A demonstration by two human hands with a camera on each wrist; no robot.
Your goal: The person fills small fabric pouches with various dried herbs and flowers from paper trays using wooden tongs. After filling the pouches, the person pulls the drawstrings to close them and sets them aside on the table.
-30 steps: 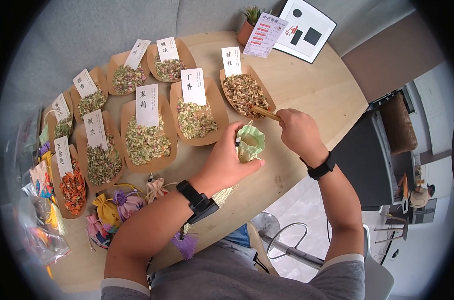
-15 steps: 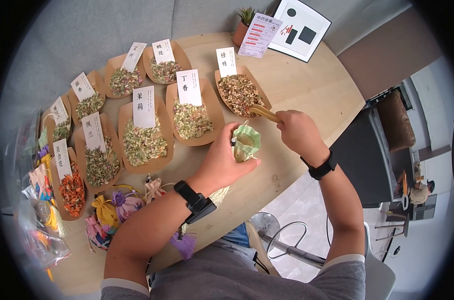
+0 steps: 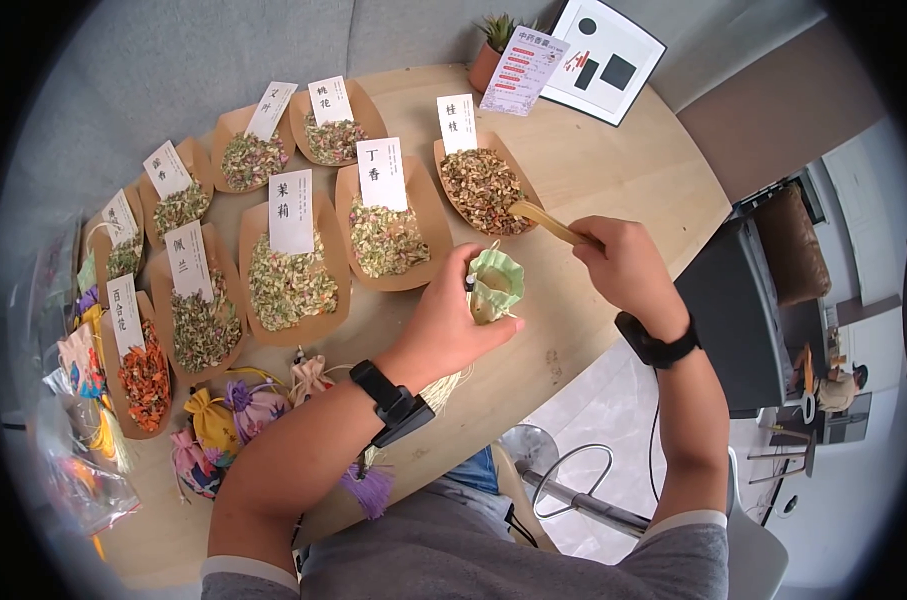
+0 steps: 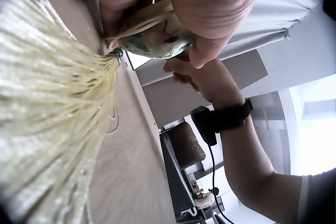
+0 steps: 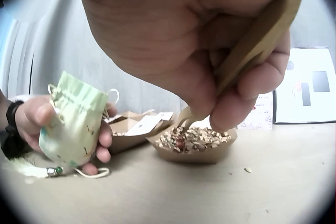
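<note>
A light green pouch (image 3: 495, 285) stands with its mouth spread, gripped around its side by my left hand (image 3: 438, 325). In the right wrist view the pouch (image 5: 73, 124) shows a drawstring and a pale tassel (image 5: 31, 169). My right hand (image 3: 628, 272) pinches a wooden scoop (image 3: 553, 222), whose tip is at the right edge of the paper tray of brown chips (image 3: 481, 190). That tip is partly hidden in the right wrist view, where the right hand (image 5: 194, 40) covers much of the picture.
Several paper trays with labels stand left of the pouch, one holding orange petals (image 3: 145, 385). Small tied pouches (image 3: 213, 420) lie near the front edge. A potted plant (image 3: 488, 62), a printed card (image 3: 523, 70) and a framed picture (image 3: 605, 62) are at the back.
My right hand has moved right and slightly down, and the scoop's tip has shifted from the tray's lower part to its right edge. The left hand keeps its hold on the pouch.
</note>
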